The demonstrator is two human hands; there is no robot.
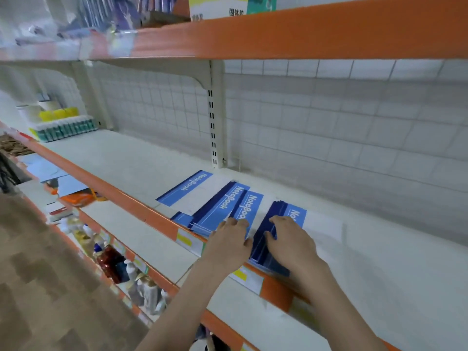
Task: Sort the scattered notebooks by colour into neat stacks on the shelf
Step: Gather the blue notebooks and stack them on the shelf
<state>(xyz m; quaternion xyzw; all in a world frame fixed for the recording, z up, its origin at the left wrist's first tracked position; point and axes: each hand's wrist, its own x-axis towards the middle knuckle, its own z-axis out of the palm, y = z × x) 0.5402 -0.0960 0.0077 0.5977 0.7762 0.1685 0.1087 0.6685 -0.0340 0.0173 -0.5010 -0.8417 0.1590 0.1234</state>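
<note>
**Both hands down on the blue notebooks**

On the white shelf [141, 158] with its orange front edge, blue-and-white notebooks lie fanned near the rim. The left hand [229, 243] rests flat, fingers relaxed, on the lighter blue notebooks [215, 211]. Just beside it, the right hand [291, 239] curls its fingers over the dark blue stack [268, 224], thumb against its edge. One notebook [187, 188] lies apart, further back. Bottles [119, 269] crowd a lower shelf

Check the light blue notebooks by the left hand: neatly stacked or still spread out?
Spread out. The light blue notebooks lie fanned and overlapping at differing angles, one apart further back; the left hand rests on their near edge.
</note>
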